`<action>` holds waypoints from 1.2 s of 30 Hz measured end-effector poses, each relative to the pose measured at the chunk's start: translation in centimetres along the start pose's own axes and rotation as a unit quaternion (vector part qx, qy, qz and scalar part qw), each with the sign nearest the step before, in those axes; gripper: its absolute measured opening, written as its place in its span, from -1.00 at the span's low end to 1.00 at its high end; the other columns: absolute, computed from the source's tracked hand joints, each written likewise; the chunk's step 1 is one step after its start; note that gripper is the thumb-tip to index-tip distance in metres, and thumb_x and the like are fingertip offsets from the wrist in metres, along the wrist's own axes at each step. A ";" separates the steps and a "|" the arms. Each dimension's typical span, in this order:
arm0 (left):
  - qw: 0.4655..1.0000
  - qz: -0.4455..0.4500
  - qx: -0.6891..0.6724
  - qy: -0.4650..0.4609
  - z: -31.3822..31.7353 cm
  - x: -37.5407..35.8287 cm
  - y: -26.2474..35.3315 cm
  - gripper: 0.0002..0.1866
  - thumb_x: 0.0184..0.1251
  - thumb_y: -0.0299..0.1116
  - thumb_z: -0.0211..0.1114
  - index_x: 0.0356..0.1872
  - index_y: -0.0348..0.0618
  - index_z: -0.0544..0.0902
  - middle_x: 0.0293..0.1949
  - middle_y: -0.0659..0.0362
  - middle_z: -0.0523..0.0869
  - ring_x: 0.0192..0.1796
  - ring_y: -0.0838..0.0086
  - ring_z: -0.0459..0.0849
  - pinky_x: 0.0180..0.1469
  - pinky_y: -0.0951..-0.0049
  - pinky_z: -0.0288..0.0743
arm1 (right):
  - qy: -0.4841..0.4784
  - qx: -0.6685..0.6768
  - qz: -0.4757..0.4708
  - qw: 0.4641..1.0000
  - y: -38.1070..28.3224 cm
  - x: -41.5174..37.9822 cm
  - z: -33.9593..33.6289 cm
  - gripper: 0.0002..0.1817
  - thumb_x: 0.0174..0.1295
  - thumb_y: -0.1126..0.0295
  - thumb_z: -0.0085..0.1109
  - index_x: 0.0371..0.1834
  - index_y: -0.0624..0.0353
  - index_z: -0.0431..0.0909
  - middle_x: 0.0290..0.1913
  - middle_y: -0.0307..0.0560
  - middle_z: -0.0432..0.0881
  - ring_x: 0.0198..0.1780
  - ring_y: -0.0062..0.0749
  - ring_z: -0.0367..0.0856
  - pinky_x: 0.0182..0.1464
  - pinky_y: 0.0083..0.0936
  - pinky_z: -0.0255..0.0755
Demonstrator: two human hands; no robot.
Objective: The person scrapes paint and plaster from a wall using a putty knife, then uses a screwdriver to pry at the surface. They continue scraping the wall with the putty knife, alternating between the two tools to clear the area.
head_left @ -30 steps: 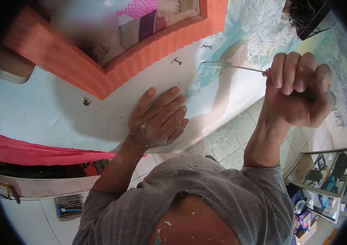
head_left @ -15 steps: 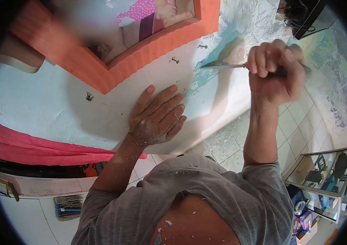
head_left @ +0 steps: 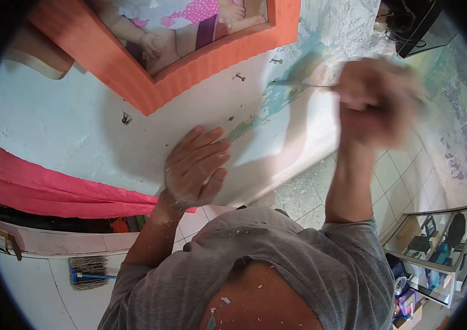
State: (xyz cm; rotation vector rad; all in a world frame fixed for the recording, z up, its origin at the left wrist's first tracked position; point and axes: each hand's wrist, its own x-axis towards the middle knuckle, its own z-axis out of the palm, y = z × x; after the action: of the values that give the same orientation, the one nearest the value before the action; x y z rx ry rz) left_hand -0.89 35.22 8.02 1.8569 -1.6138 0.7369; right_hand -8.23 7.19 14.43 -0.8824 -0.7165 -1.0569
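My right hand, blurred by motion, is wrapped round the handle of a thin metal scraper. The blade points left, its tip at a patch of peeling turquoise paint on the white wall. My left hand is at the wall, lower left of that patch, with fingers extended and nothing held. Dust covers its skin. Two nails stick out of the wall between the picture frame and the patch.
An orange picture frame hangs at the top. Pink cloth lies at the left, above a broom head. A black device with cables is upper right. A glass case stands lower right.
My left hand has moved a little left and down, baring a small hole and more turquoise paint. My right hand has blurred, still round the scraper. The whole view has shifted slightly.
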 end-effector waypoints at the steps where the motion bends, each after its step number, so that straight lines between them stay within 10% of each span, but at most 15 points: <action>1: 1.000 -0.002 0.000 0.001 -0.5 -0.6 0.2 -0.84 0.20 -0.40 0.32 -0.20 -0.14 0.66 -0.10 0.08 0.77 0.11 0.14 0.71 0.33 0.05 0.40 | 0.021 -0.024 0.030 0.999 2.0 -0.9 -0.3 -0.75 0.31 0.33 -0.08 -0.56 0.08 0.35 -0.64 -0.25 0.29 -0.67 -0.55 0.19 -0.59 -0.52 0.20; 12: 0.806 -0.480 -0.287 0.193 -4.7 -0.9 2.2 -0.58 0.54 -0.14 0.05 -0.07 -0.39 0.61 -0.31 -0.11 0.77 -0.18 0.17 0.79 -0.05 0.24 0.67 | -0.015 0.046 0.054 0.997 2.4 0.1 -2.3 -0.78 0.33 0.42 -0.14 -0.52 0.08 0.31 -0.62 -0.11 0.33 -0.69 -0.46 0.26 -0.61 -0.43 0.28; 19: 0.813 -0.468 -0.266 0.222 -3.8 -1.1 2.1 -0.60 0.54 -0.16 0.05 -0.06 -0.38 0.62 -0.32 -0.10 0.77 -0.17 0.20 0.80 -0.07 0.26 0.67 | -0.097 -0.029 -0.012 0.995 1.8 0.0 -1.7 -0.78 0.36 0.48 -0.08 -0.50 0.19 0.31 -0.61 -0.12 0.37 -0.68 -0.46 0.30 -0.64 -0.46 0.29; 21: 0.811 -0.475 -0.263 0.217 -4.0 -1.1 2.0 -0.61 0.55 -0.18 0.04 -0.06 -0.39 0.62 -0.31 -0.11 0.78 -0.16 0.20 0.80 -0.07 0.26 0.68 | 0.023 0.104 0.147 0.983 5.6 -2.2 -0.7 -0.79 0.25 0.64 0.06 -0.50 0.18 0.31 -0.69 -0.10 0.34 -0.71 -0.46 0.27 -0.66 -0.48 0.26; 27: 0.819 -0.466 -0.272 0.194 -4.0 -0.9 2.1 -0.62 0.56 -0.19 0.05 -0.03 -0.37 0.62 -0.26 -0.07 0.78 -0.17 0.28 0.80 -0.11 0.33 0.67 | -0.044 0.092 -0.004 0.995 -0.9 0.7 0.0 -0.77 0.35 0.42 -0.19 -0.51 0.08 0.29 -0.64 -0.15 0.35 -0.70 -0.53 0.25 -0.63 -0.52 0.29; 29: 0.822 -0.462 -0.271 0.193 -3.9 -0.7 2.0 -0.62 0.56 -0.18 0.05 -0.02 -0.36 0.62 -0.26 -0.06 0.78 -0.17 0.29 0.79 -0.12 0.35 0.67 | -0.051 -0.229 -0.042 0.971 1.4 -0.8 -0.9 -0.78 0.35 0.42 -0.18 -0.51 0.07 0.27 -0.63 -0.15 0.31 -0.69 -0.50 0.24 -0.60 -0.50 0.30; 30: 0.826 -0.458 -0.269 0.190 -3.9 -0.8 2.1 -0.62 0.56 -0.17 0.06 -0.01 -0.35 0.62 -0.26 -0.04 0.79 -0.16 0.30 0.79 -0.13 0.37 0.67 | -0.013 0.008 0.060 0.998 2.8 -1.0 -1.1 -0.78 0.35 0.41 -0.16 -0.50 0.10 0.31 -0.63 -0.14 0.28 -0.69 -0.48 0.24 -0.61 -0.47 0.28; 36: 0.829 -0.457 -0.268 0.181 -4.0 -0.7 2.1 -0.62 0.55 -0.18 0.05 0.00 -0.35 0.62 -0.25 -0.03 0.79 -0.15 0.32 0.79 -0.13 0.37 0.66 | -0.046 0.015 -0.002 0.999 -1.4 1.0 -0.4 -0.76 0.32 0.37 -0.09 -0.55 0.11 0.31 -0.61 -0.22 0.31 -0.65 -0.53 0.23 -0.58 -0.52 0.22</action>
State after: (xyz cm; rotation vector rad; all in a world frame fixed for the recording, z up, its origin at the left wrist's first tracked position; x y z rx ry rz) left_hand -3.20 38.35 10.35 1.6413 -0.4652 0.1424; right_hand -9.20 6.08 15.50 -0.9084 -0.8099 -1.0125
